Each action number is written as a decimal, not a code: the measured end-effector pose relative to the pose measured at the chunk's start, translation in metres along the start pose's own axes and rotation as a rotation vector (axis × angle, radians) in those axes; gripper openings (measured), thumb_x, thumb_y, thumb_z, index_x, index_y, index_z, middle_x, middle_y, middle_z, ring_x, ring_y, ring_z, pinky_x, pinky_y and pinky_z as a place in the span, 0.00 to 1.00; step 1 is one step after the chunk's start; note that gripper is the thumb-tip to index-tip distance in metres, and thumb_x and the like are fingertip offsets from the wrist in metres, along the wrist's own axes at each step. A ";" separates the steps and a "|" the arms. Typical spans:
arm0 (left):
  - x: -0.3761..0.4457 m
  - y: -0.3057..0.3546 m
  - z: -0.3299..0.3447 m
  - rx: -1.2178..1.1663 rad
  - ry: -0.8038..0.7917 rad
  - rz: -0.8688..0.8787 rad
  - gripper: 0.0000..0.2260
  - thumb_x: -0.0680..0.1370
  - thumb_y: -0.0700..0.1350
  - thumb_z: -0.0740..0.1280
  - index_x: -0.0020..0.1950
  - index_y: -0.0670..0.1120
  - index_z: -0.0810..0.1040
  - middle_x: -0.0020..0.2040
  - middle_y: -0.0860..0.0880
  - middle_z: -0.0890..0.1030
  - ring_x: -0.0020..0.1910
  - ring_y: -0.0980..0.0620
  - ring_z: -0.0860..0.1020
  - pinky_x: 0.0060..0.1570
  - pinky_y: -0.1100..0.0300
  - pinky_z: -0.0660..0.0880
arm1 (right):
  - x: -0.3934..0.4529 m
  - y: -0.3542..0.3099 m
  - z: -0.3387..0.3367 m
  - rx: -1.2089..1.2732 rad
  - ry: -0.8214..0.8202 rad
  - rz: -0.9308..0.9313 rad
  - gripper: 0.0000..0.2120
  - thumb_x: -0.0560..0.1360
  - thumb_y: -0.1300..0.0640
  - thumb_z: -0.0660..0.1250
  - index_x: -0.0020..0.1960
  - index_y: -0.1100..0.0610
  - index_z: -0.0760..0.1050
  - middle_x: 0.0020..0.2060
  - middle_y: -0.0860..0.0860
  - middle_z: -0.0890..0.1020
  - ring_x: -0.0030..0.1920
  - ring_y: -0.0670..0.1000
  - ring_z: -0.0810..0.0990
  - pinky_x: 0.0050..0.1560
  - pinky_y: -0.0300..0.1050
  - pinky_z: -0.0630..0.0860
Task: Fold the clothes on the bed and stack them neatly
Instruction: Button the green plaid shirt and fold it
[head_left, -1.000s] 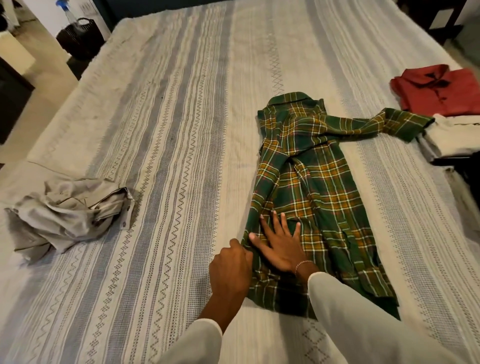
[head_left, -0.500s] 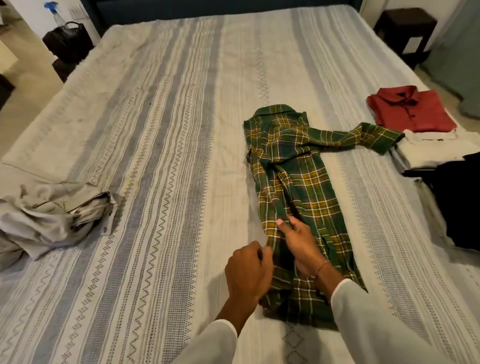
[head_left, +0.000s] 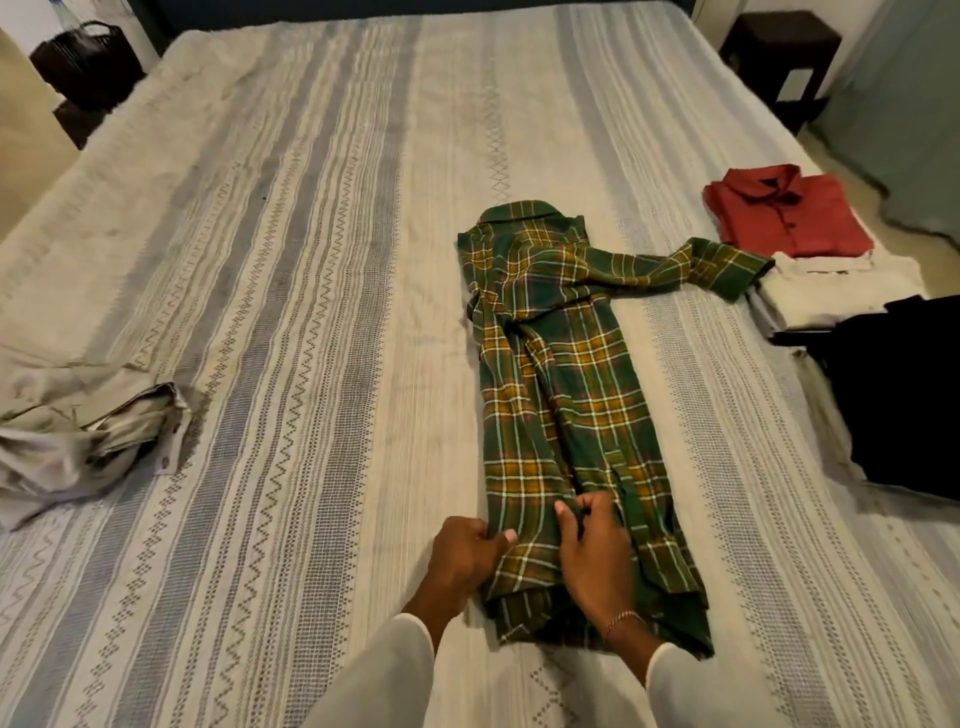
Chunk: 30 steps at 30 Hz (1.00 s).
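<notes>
**Both hands on the plaid shirt's hem**

Nearest me, the left hand (head_left: 464, 553) pinches the left edge of the plaid shirt (head_left: 561, 395), thumb on top of the cloth. Just beside it the right hand (head_left: 592, 556), a thin bracelet (head_left: 623, 619) at its wrist, has its fingers curled into a fold of the same shirt. The shirt lies lengthwise on the striped bedspread (head_left: 311, 312), collar at the far end, one sleeve stretched out to the right. Off to the left sits a crumpled grey garment (head_left: 78, 436). On the right lie a black garment (head_left: 904, 395), a folded white one (head_left: 841, 286) and, farther, a folded red shirt (head_left: 789, 213). I can read no labels or writing anywhere.
</notes>
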<state>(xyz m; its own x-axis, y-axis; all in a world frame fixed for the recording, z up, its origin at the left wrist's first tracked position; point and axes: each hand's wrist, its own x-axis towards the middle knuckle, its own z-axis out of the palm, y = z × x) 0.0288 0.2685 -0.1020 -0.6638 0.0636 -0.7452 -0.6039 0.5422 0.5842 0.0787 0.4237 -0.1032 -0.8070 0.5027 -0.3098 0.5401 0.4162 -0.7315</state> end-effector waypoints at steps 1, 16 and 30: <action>0.000 -0.002 -0.005 0.022 -0.009 -0.007 0.15 0.77 0.55 0.73 0.51 0.43 0.82 0.41 0.50 0.85 0.40 0.52 0.83 0.43 0.56 0.82 | -0.002 0.003 0.001 -0.100 -0.066 0.015 0.08 0.82 0.46 0.63 0.53 0.50 0.71 0.44 0.49 0.81 0.45 0.51 0.81 0.37 0.37 0.70; 0.024 -0.023 -0.038 -0.138 -0.258 -0.245 0.25 0.73 0.63 0.73 0.48 0.39 0.83 0.36 0.45 0.85 0.32 0.49 0.83 0.34 0.57 0.80 | 0.169 -0.110 0.025 0.120 -0.218 0.067 0.10 0.80 0.59 0.68 0.61 0.58 0.80 0.46 0.52 0.85 0.37 0.47 0.84 0.37 0.41 0.82; 0.029 -0.001 -0.047 0.104 -0.265 -0.242 0.35 0.70 0.74 0.67 0.40 0.40 0.82 0.33 0.44 0.85 0.32 0.48 0.84 0.37 0.56 0.81 | 0.197 -0.117 0.034 0.035 -0.451 0.228 0.23 0.71 0.45 0.77 0.57 0.58 0.77 0.57 0.55 0.80 0.54 0.56 0.80 0.52 0.48 0.78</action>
<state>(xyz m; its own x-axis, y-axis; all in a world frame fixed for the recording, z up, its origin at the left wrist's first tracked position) -0.0106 0.2302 -0.1089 -0.3618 0.1299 -0.9232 -0.6724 0.6495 0.3549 -0.1521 0.4485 -0.0993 -0.6966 0.1973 -0.6898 0.7124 0.3041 -0.6324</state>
